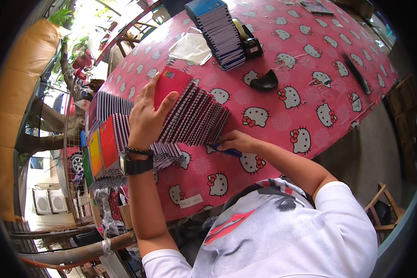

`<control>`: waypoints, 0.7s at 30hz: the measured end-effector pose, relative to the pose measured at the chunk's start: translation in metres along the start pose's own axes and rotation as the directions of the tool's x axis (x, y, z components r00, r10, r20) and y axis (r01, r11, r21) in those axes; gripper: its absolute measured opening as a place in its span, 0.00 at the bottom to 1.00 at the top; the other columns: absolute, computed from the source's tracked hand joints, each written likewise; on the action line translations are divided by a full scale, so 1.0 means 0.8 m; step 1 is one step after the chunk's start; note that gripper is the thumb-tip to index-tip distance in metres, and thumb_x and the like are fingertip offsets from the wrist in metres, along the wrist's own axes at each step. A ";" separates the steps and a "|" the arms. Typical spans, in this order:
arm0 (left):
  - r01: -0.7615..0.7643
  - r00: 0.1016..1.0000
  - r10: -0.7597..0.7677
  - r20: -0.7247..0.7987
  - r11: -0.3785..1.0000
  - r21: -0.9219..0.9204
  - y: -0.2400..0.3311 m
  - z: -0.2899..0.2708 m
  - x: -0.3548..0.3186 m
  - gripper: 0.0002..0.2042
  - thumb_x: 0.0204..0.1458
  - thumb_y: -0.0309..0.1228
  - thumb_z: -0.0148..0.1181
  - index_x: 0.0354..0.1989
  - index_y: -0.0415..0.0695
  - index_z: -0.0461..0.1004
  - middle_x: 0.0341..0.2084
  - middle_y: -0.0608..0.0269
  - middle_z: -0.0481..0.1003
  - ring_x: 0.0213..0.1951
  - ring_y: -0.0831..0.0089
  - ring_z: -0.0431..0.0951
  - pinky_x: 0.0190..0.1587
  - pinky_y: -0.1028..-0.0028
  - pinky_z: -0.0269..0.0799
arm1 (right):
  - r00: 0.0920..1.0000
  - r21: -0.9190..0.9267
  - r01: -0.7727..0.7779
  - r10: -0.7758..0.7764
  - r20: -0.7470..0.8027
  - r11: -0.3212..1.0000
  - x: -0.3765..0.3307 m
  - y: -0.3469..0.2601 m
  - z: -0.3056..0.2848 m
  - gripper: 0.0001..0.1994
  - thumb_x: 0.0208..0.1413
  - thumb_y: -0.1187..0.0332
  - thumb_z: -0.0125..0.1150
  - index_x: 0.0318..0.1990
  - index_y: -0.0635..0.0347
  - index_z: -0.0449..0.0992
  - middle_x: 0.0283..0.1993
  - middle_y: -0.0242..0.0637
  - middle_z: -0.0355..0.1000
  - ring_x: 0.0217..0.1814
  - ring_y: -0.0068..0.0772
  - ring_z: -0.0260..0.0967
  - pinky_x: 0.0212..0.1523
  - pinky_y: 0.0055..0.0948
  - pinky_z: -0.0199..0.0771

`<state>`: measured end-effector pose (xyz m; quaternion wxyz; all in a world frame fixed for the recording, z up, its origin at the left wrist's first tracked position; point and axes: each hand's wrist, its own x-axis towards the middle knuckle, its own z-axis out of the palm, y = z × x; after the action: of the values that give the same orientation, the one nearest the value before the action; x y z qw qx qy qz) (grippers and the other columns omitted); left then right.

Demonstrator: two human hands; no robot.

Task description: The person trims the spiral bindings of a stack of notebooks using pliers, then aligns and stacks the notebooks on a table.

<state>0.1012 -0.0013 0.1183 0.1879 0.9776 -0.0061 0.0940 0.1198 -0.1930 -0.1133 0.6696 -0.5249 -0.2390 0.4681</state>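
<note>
My left hand (146, 113) lies on the red cover of the top notebook in a leaning stack of spiral notebooks (194, 113), thumb and fingers spread. The stack's wire bindings face right. At its lower right end my right hand (238, 142) is closed on a small blue-handled tool (229, 150). Its working end is hidden by the fingers and the stack, so I cannot tell its exact kind. Left of my left wrist stand more spiral notebooks with red and yellow covers (102, 146) and another pile with pale edges (111, 109).
A tall stack of blue-covered spiral notebooks (216, 34) stands at the back beside a black tape dispenser (252, 47). White paper (191, 48) lies left of it. A black curved object (265, 81) and a long black comb-like strip (356, 73) rest on the pink tablecloth (273, 109).
</note>
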 end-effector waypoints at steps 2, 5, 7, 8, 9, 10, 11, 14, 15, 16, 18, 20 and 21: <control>0.011 1.000 -0.011 -0.007 1.000 0.012 -0.006 -0.001 -0.002 0.35 0.53 0.57 0.47 0.63 0.44 0.56 0.57 0.45 0.63 0.59 0.54 0.62 0.60 0.65 0.55 | 0.976 -0.508 0.127 -0.199 -0.091 0.852 -0.005 -0.010 0.011 0.18 0.48 0.62 0.60 0.49 0.53 0.75 0.36 0.39 0.72 0.41 0.34 0.68 0.44 0.36 0.66; -0.038 0.997 0.045 -0.067 0.994 0.104 -0.016 0.003 -0.001 0.40 0.49 0.65 0.42 0.62 0.46 0.58 0.53 0.48 0.67 0.52 0.53 0.70 0.52 0.62 0.65 | 0.828 -0.888 0.219 -0.558 -0.050 0.404 -0.017 -0.005 0.030 0.21 0.44 0.62 0.61 0.49 0.51 0.73 0.40 0.37 0.69 0.46 0.39 0.64 0.47 0.39 0.62; -0.039 0.997 0.045 -0.066 0.996 0.086 -0.017 0.003 0.001 0.40 0.49 0.65 0.42 0.62 0.46 0.58 0.52 0.48 0.67 0.52 0.53 0.70 0.52 0.63 0.65 | 0.787 -0.933 0.167 -0.613 -0.068 0.318 -0.020 -0.006 0.039 0.22 0.40 0.62 0.63 0.48 0.50 0.71 0.42 0.34 0.67 0.49 0.40 0.61 0.48 0.42 0.59; -0.040 0.997 0.045 -0.064 0.996 0.077 -0.016 0.003 0.001 0.40 0.49 0.65 0.42 0.62 0.46 0.58 0.52 0.48 0.67 0.52 0.53 0.69 0.52 0.63 0.65 | 0.782 -0.945 0.162 -0.621 -0.054 0.285 -0.019 -0.003 0.040 0.23 0.40 0.62 0.63 0.48 0.49 0.71 0.43 0.34 0.67 0.49 0.39 0.61 0.48 0.41 0.59; -0.041 0.997 0.046 -0.065 0.996 0.074 -0.015 0.004 0.001 0.40 0.49 0.65 0.42 0.62 0.46 0.58 0.52 0.48 0.67 0.52 0.53 0.69 0.52 0.63 0.65 | 0.776 -0.955 0.157 -0.629 -0.038 0.252 -0.016 0.001 0.039 0.23 0.40 0.62 0.63 0.48 0.49 0.71 0.43 0.34 0.67 0.49 0.39 0.61 0.48 0.41 0.59; -0.040 0.997 0.045 -0.067 0.996 0.075 -0.014 0.004 0.001 0.40 0.49 0.66 0.42 0.62 0.46 0.58 0.52 0.48 0.67 0.52 0.54 0.69 0.52 0.63 0.65 | 0.770 -0.964 0.155 -0.637 -0.020 0.217 -0.014 0.002 0.040 0.23 0.40 0.61 0.63 0.48 0.49 0.71 0.44 0.34 0.67 0.49 0.38 0.60 0.48 0.41 0.58; -0.038 0.997 0.043 -0.070 0.996 0.075 -0.014 0.004 0.000 0.40 0.49 0.66 0.42 0.62 0.46 0.58 0.52 0.48 0.67 0.52 0.54 0.69 0.52 0.63 0.65 | 0.763 -0.968 0.151 -0.647 -0.015 0.200 -0.014 0.003 0.040 0.24 0.39 0.61 0.64 0.49 0.48 0.71 0.44 0.33 0.67 0.49 0.38 0.61 0.48 0.41 0.58; -0.037 0.996 0.043 -0.074 0.997 0.074 -0.010 0.003 -0.001 0.40 0.49 0.66 0.42 0.62 0.46 0.58 0.53 0.48 0.67 0.53 0.54 0.69 0.52 0.63 0.65 | 0.744 -0.975 0.147 -0.668 -0.004 0.169 -0.016 0.004 0.040 0.25 0.38 0.61 0.65 0.49 0.48 0.70 0.43 0.33 0.66 0.49 0.37 0.61 0.48 0.40 0.58; -0.035 0.997 0.041 -0.071 0.996 0.079 -0.010 0.002 -0.002 0.40 0.49 0.66 0.42 0.62 0.46 0.58 0.53 0.48 0.67 0.53 0.54 0.69 0.52 0.63 0.65 | 0.741 -0.973 0.151 -0.671 -0.005 0.174 -0.016 0.004 0.040 0.25 0.38 0.61 0.65 0.50 0.48 0.70 0.43 0.33 0.66 0.49 0.37 0.60 0.48 0.41 0.58; -0.033 0.997 0.039 -0.068 0.996 0.083 -0.011 0.002 -0.001 0.40 0.49 0.66 0.42 0.62 0.46 0.58 0.53 0.48 0.66 0.53 0.54 0.69 0.52 0.63 0.65 | 0.739 -0.972 0.154 -0.674 -0.008 0.180 -0.017 0.005 0.040 0.26 0.38 0.61 0.65 0.50 0.48 0.70 0.44 0.32 0.66 0.49 0.37 0.60 0.47 0.41 0.58; -0.020 0.999 0.023 -0.049 0.998 0.063 -0.011 0.001 -0.002 0.38 0.50 0.63 0.44 0.62 0.45 0.58 0.54 0.47 0.65 0.55 0.55 0.67 0.55 0.64 0.62 | 0.744 -0.969 0.149 -0.668 -0.020 0.195 -0.018 0.004 0.042 0.24 0.39 0.62 0.64 0.49 0.49 0.71 0.43 0.33 0.67 0.48 0.37 0.61 0.48 0.40 0.60; 0.000 1.000 0.000 -0.014 1.000 0.013 -0.008 -0.001 -0.002 0.36 0.53 0.58 0.48 0.63 0.44 0.56 0.57 0.46 0.63 0.59 0.55 0.62 0.59 0.65 0.56 | 0.778 -0.932 0.183 -0.626 -0.057 0.313 -0.019 0.005 0.040 0.22 0.41 0.63 0.63 0.48 0.50 0.72 0.42 0.35 0.68 0.47 0.38 0.63 0.48 0.39 0.62; -0.018 0.999 0.020 -0.034 0.999 0.039 -0.011 0.001 0.000 0.37 0.52 0.61 0.46 0.63 0.44 0.57 0.56 0.46 0.64 0.57 0.55 0.64 0.57 0.64 0.59 | 0.807 -0.882 0.216 -0.585 -0.080 0.420 -0.018 0.006 0.037 0.20 0.42 0.64 0.62 0.47 0.51 0.73 0.42 0.36 0.69 0.47 0.39 0.64 0.48 0.38 0.63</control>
<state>0.1019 0.0065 0.1146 0.1684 0.9792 -0.0103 0.1125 0.0877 -0.1913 -0.1054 0.4573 -0.7836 -0.4204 0.0052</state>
